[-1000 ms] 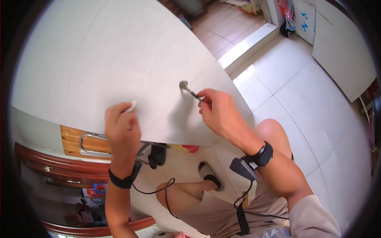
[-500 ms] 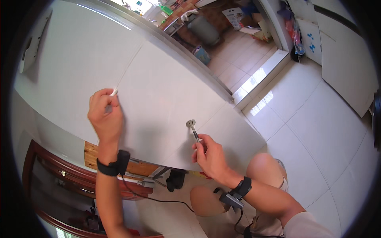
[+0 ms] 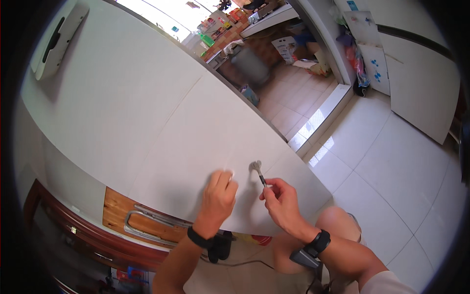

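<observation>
My right hand (image 3: 284,203) pinches a slim metallic object (image 3: 257,168) with a dark band on its stem and a flared, lobed silver end. It is held up over the white tabletop (image 3: 147,98), its flared end pointing away from me. Just left of it is my left hand (image 3: 219,198), fingers curled together and slightly blurred. A small white piece (image 3: 230,176) shows at its fingertips; what kind of thing it is cannot be made out. The two hands are apart.
A white device with a dark slot (image 3: 59,41) occupies the table's far left. Below the near edge are a wooden board (image 3: 115,208), a metal tube frame (image 3: 128,221) and dark shoes (image 3: 220,249). Beyond a doorway stands a grey gas cylinder (image 3: 249,64). White cabinets (image 3: 416,83) line the right.
My left hand has swept right and nearer, from the table's left part to beside my right hand. My right hand, still pinching the metallic object, sits slightly lower and further right. The view has shifted.
</observation>
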A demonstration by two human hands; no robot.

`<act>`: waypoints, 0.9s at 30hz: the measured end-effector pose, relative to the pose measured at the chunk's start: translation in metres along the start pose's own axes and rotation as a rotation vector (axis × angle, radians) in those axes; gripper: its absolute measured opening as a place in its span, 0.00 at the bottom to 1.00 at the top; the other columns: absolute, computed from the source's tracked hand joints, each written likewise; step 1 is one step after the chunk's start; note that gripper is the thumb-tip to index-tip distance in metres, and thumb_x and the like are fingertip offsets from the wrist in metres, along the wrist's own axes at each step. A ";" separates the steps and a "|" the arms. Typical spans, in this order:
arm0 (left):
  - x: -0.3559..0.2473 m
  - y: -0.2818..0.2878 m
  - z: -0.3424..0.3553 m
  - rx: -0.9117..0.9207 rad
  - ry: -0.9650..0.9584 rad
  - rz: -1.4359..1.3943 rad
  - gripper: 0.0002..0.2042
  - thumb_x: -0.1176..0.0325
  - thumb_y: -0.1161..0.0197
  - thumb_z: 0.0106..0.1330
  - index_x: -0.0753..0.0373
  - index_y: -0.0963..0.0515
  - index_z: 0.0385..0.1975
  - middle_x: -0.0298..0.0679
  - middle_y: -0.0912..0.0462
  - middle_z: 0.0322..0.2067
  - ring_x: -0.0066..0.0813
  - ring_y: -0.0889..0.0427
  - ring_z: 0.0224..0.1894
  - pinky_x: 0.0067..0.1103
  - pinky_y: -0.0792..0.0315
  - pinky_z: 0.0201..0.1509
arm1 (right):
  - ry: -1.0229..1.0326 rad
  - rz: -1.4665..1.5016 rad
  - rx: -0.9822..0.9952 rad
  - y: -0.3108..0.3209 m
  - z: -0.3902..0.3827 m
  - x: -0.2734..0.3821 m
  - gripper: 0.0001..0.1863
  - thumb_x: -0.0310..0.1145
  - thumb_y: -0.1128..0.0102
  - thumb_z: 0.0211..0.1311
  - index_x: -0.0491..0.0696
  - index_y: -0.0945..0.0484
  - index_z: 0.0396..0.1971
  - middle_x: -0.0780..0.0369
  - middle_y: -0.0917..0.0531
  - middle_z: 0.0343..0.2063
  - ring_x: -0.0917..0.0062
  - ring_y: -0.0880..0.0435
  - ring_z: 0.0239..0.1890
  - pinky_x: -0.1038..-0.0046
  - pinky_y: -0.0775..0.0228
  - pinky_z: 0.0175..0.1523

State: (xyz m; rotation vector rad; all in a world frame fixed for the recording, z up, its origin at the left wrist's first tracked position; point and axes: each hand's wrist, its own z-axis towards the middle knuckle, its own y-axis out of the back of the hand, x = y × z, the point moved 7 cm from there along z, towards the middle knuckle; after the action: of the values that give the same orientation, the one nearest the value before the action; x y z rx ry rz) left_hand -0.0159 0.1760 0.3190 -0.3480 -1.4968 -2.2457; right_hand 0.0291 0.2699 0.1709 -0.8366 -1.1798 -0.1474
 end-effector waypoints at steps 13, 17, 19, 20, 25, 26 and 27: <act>0.093 0.156 -0.084 -0.479 0.332 0.314 0.10 0.87 0.33 0.58 0.66 0.27 0.23 0.47 0.16 0.39 0.47 0.19 0.41 0.33 0.22 0.38 | 0.227 -0.075 0.195 -0.085 -0.004 0.055 0.13 0.29 0.45 0.70 0.36 0.20 0.47 0.62 0.17 0.24 0.83 0.22 0.25 0.77 0.29 0.31; 0.092 0.150 -0.055 -0.622 0.402 0.248 0.12 0.87 0.33 0.58 0.67 0.28 0.21 0.47 0.16 0.38 0.44 0.19 0.40 0.30 0.22 0.41 | 0.226 0.130 0.143 -0.110 0.026 0.113 0.12 0.29 0.46 0.70 0.38 0.21 0.47 0.62 0.16 0.23 0.81 0.20 0.24 0.74 0.29 0.31; 0.088 0.139 -0.041 -0.642 0.364 0.252 0.12 0.87 0.33 0.57 0.67 0.28 0.21 0.48 0.15 0.38 0.44 0.19 0.41 0.30 0.21 0.41 | 0.201 0.117 0.139 -0.105 0.019 0.098 0.12 0.30 0.46 0.70 0.38 0.21 0.46 0.63 0.16 0.23 0.82 0.20 0.24 0.75 0.29 0.31; 0.085 0.133 -0.031 -0.661 0.326 0.260 0.11 0.87 0.32 0.57 0.67 0.28 0.20 0.48 0.15 0.39 0.44 0.18 0.41 0.30 0.21 0.41 | 0.129 0.099 0.125 -0.095 0.010 0.069 0.12 0.31 0.45 0.71 0.39 0.22 0.47 0.65 0.17 0.23 0.85 0.23 0.24 0.77 0.31 0.30; 0.069 0.115 0.025 -0.737 0.219 0.208 0.10 0.87 0.33 0.57 0.67 0.27 0.21 0.47 0.15 0.38 0.45 0.19 0.41 0.30 0.21 0.40 | 0.068 -0.027 0.097 -0.051 -0.016 -0.021 0.12 0.32 0.44 0.71 0.41 0.23 0.48 0.66 0.18 0.23 0.87 0.25 0.24 0.78 0.33 0.29; 0.065 0.112 0.038 -0.734 0.190 0.175 0.10 0.87 0.33 0.56 0.67 0.27 0.22 0.46 0.15 0.38 0.45 0.19 0.40 0.30 0.22 0.39 | 0.098 -0.066 0.110 -0.051 -0.016 -0.018 0.12 0.32 0.44 0.72 0.41 0.24 0.48 0.66 0.18 0.23 0.87 0.25 0.24 0.79 0.33 0.29; 0.061 0.108 0.053 -0.734 0.160 0.148 0.10 0.88 0.34 0.56 0.67 0.26 0.22 0.46 0.15 0.37 0.45 0.19 0.40 0.31 0.23 0.38 | 0.095 -0.063 0.111 -0.054 -0.010 -0.010 0.12 0.32 0.44 0.72 0.41 0.24 0.48 0.66 0.18 0.23 0.87 0.25 0.24 0.79 0.33 0.29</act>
State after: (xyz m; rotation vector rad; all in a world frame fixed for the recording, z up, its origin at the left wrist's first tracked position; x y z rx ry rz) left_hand -0.0198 0.1771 0.4535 -0.4539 -0.5035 -2.5492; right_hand 0.0049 0.2228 0.1876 -0.6882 -1.1152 -0.1705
